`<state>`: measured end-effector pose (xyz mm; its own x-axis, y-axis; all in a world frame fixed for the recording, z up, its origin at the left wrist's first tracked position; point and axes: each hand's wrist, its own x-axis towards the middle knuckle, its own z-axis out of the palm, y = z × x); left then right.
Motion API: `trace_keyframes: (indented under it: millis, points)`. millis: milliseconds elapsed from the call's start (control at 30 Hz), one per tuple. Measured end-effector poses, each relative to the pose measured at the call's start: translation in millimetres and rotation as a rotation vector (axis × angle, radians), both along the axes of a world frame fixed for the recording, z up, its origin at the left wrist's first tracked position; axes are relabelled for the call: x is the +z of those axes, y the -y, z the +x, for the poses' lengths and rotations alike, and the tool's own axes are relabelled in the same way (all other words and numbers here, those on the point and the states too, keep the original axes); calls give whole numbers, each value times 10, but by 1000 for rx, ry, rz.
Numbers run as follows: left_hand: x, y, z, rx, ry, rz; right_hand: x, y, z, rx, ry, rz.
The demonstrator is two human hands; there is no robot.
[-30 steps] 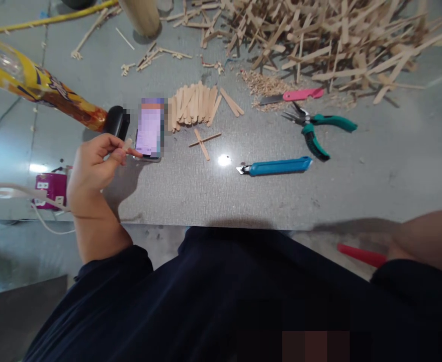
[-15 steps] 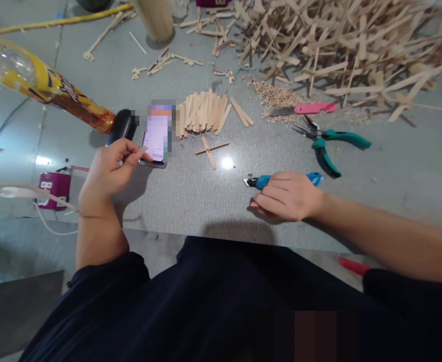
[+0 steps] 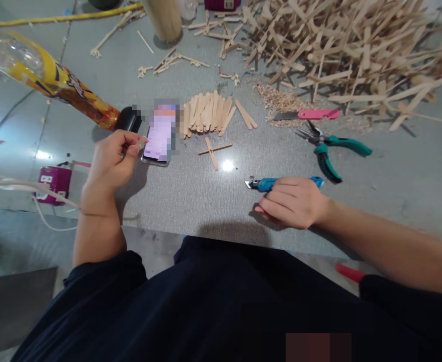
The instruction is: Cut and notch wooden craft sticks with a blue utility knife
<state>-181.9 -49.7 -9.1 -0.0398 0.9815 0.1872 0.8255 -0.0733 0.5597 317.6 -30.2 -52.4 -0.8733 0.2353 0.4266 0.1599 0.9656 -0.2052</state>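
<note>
My left hand (image 3: pixel 111 158) is raised over the near left edge of a lit phone (image 3: pixel 161 133). Between its thumb and forefinger it pinches a small pale piece of wooden stick (image 3: pixel 142 143). My right hand (image 3: pixel 292 202) rests on the table with its fingers curled, against a blue utility knife (image 3: pixel 268 184) whose blade points left. The hand covers part of the handle; whether it grips it is hidden. Two crossed craft sticks (image 3: pixel 211 150) lie between the hands, nearer than a fanned heap of craft sticks (image 3: pixel 207 113).
Green-handled pliers (image 3: pixel 321 143) and a pink-handled blade (image 3: pixel 319 114) lie beyond my right hand, by wood shavings (image 3: pixel 275 98). A large pile of sticks (image 3: pixel 341 50) fills the back right. At left are a yellow-labelled bottle (image 3: pixel 58 75) and a purple box with cables (image 3: pixel 57 185).
The whole view has shifted slightly. My left hand has turned a little, and the piece in its pinch shows at another angle. My right hand has slid slightly nearer my body beside the knife.
</note>
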Motion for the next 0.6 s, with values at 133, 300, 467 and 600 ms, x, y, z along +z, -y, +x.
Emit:
trace_keyframes:
  millis: [133, 300, 467, 600]
  points:
    - [-35, -23, -38, -21, -33, -29, 102, -24, -43, 43, -92, 246]
    - [-35, -9, -53, -29, -24, -5, 132, -27, -80, 32, -105, 308]
    - [1, 37, -74, -31, 56, -43, 113, -43, -74, -7, -158, 303]
    - [-18, 48, -104, -46, 97, -85, 110, -57, -78, -14, -189, 297]
